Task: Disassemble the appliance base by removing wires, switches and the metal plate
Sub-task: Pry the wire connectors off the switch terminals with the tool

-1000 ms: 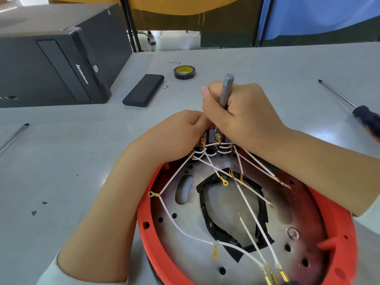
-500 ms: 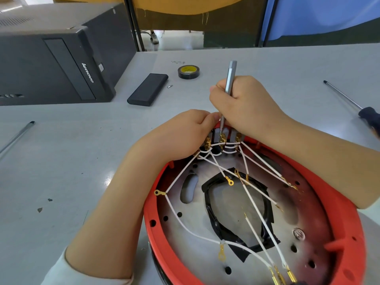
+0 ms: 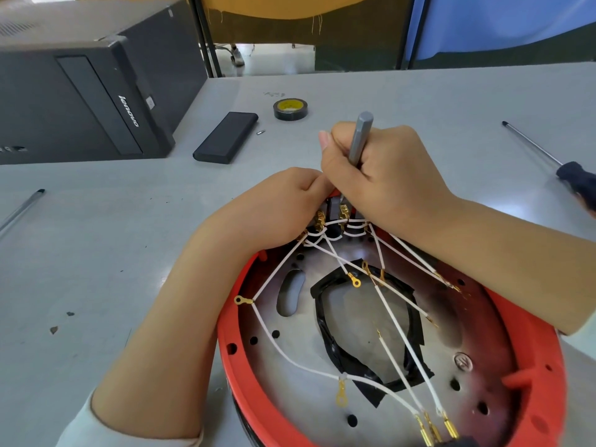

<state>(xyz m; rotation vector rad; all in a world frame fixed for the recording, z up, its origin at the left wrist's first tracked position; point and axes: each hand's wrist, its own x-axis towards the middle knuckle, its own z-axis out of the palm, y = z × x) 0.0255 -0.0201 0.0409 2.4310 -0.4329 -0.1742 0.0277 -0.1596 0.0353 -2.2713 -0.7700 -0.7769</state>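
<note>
Our right hand (image 3: 383,175) grips the tool (image 3: 359,138) near upright, tip down into the switches (image 3: 335,212) just below; our left hand (image 3: 283,204) pinches them from beside.

Tip of the grey tool (image 3: 360,137) and the switches (image 3: 335,211) at the far rim of the red base (image 3: 225,337) lie hidden under both hands; the base's near side is cut off by the bottom edge.

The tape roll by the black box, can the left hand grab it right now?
Probably not right away: the left hand is busy pinching at the switches, though bare table lies before the tape roll.
</note>
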